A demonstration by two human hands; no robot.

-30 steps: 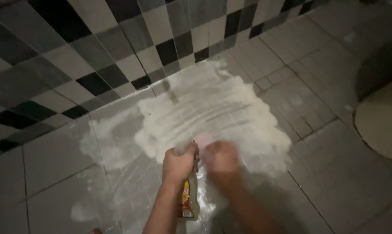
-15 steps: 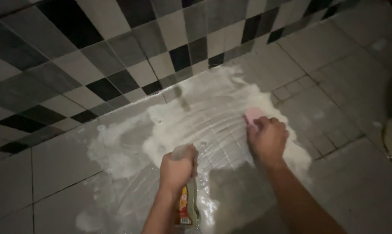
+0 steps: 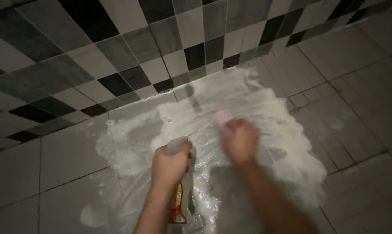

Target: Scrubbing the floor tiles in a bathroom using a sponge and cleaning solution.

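Wet, foamy floor tiles (image 3: pixel 74 156) meet the checkered wall. Your right hand (image 3: pixel 240 141), fingers curled on the pink sponge (image 3: pixel 222 117), scrubs in the foam (image 3: pixel 287 143); your left hand (image 3: pixel 169 164) grips the bottle (image 3: pixel 180 203). Slick foam could make you slip, or the bottle could leak.

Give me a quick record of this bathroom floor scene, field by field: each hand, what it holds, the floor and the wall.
left hand: left hand gripping a plastic bottle with a red and yellow label, neck pointing toward the floor
right hand: right hand, motion-blurred, pressing a pink sponge on the floor
floor: grey tiled floor with a white foam patch
wall: checkered wall tiles in black, grey and white
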